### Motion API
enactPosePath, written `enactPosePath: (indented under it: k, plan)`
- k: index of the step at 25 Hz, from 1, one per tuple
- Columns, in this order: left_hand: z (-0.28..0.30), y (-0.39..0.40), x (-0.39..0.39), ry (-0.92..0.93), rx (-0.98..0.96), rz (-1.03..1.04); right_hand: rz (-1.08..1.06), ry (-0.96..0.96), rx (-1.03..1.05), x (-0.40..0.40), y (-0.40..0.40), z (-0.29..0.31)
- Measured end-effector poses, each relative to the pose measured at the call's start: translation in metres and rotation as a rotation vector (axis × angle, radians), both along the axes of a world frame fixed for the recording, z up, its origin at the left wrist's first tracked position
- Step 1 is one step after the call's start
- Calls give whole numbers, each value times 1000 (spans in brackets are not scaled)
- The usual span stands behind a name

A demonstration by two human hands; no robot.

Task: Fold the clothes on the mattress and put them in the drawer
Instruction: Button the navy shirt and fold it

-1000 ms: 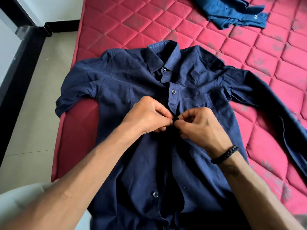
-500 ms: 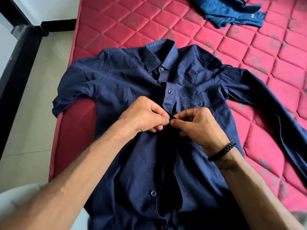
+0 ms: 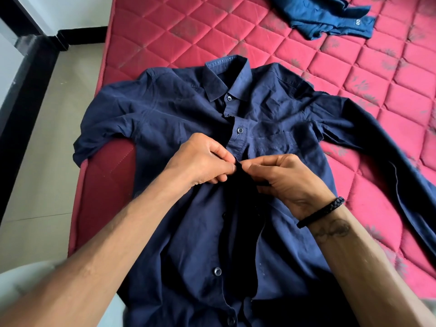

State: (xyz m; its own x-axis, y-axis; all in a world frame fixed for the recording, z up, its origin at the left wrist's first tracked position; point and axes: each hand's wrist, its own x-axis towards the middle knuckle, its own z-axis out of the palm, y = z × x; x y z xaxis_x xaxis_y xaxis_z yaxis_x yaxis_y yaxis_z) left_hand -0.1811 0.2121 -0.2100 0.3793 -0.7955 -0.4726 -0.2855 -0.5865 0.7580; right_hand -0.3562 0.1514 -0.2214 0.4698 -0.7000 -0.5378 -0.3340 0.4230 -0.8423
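Now pinching the navy shirt's [image 3: 179, 119] placket mid-chest with left hand [image 3: 200, 165] and right hand [image 3: 286, 179], fingertips meeting, forearms converging; lying face-up, spread on the red quilted mattress [image 3: 165, 36].

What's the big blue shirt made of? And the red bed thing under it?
The navy shirt looks like thin woven cotton, matte: it wrinkles in fine creases. Its buttons look like glossy plastic. The red mattress seems to be padded fabric, stitched into puffy diamonds with a slight sheen.
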Motion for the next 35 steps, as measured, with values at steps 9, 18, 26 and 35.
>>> enactPosePath:
  k: [9, 18, 26, 35]
  plan:
    - [1, 0, 1, 80, 11, -14, -13, 9, -82, 2, 3, -3]
    - [3, 0, 2, 137, 7, -61, -20, 5, -63, 1, 1, -6]
    - [3, 1, 3, 84, -19, 2, -37, 1, -206, 5, 6, -14]
    - [3, 1, 4, 97, 3, 16, -13, 51, -324, 8, 9, -15]
